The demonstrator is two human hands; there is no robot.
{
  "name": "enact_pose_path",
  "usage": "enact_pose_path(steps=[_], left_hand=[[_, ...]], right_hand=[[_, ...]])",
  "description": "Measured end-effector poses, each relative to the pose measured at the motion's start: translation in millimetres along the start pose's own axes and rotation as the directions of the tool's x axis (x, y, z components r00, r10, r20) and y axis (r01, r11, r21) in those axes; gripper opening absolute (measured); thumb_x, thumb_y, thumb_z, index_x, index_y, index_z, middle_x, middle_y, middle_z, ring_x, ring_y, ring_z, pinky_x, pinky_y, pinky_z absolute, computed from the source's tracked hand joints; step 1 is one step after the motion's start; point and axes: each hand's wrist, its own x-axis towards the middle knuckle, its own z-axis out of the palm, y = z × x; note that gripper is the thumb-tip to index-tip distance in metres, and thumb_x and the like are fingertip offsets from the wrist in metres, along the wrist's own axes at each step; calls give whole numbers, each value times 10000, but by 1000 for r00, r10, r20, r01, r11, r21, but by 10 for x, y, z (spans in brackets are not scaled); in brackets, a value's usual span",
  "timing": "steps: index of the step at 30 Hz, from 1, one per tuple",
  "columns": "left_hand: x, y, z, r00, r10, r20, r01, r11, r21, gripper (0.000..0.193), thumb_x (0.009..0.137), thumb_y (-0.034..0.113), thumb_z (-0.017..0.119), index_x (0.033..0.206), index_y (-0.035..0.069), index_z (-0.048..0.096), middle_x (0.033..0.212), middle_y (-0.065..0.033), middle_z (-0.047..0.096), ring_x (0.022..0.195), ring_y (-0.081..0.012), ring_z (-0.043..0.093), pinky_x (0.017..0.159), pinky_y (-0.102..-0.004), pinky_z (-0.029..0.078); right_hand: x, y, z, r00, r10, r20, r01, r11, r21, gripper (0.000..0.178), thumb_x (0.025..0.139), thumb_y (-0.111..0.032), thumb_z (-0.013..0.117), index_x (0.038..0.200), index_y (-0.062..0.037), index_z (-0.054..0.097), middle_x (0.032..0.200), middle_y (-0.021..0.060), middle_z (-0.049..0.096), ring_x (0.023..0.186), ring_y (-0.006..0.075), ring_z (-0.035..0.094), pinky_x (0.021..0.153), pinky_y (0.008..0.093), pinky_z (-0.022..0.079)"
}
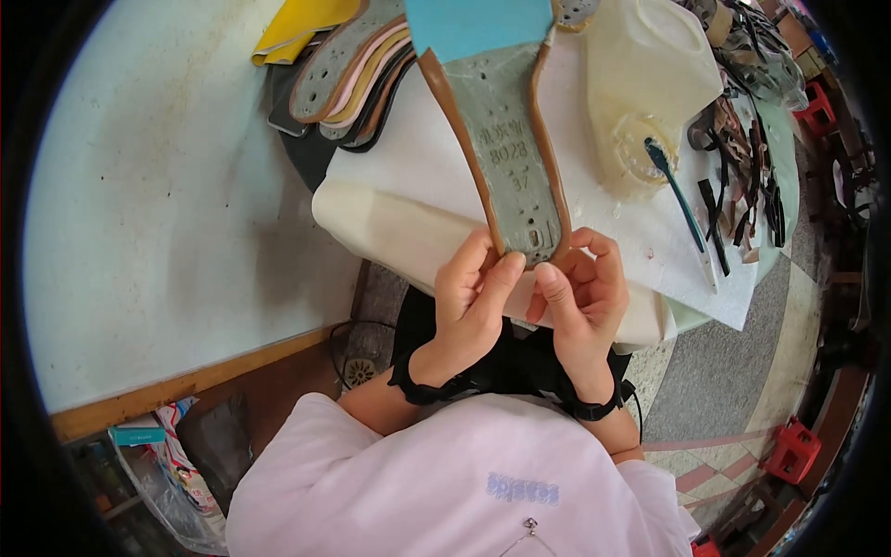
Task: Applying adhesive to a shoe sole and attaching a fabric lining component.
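Observation:
Between both hands is a shoe insole (510,148), its grey underside facing up, with brown edging folded over its rim and a blue section at the far end. My left hand (469,302) pinches the near, rounded end on its left side, thumb on top. At the right side of that same end, my right hand (585,302) presses with its thumb, the other fingers curled beneath. Beyond the left hand lies a stack of insoles (357,84) in grey, pink, tan and black. The far tip of the held insole runs out of the picture.
A cut-open plastic jug (640,102) stands on the right of the white-covered table (608,218). A brush (682,200) leans from its opening. Dark leather scraps (742,176) lie farther right. Yellow material (302,32) sits behind the stack. Red stools (794,450) stand on the floor.

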Motion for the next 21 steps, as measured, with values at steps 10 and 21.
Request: enact_pose_path(steps=[10, 21], left_hand=[[23, 111, 0, 984, -98, 149, 113, 989, -99, 154, 883, 27, 552, 1024, -22, 515, 851, -33, 594, 740, -51, 545, 639, -193, 445], [35, 69, -77, 983, -149, 107, 158, 984, -82, 166, 848, -44, 545, 1012, -36, 524, 886, -74, 622, 773, -103, 607, 691, -232, 500]], right_hand=[[-26, 50, -3, 999, -18, -34, 16, 998, -67, 206, 851, 30, 571, 1006, 18, 436, 687, 51, 561, 480, 51, 485, 400, 179, 363], [-52, 52, -33, 997, -69, -39, 59, 976, -210, 76, 886, -33, 558, 902, 39, 540, 642, 25, 557, 513, 26, 466, 428, 168, 371]])
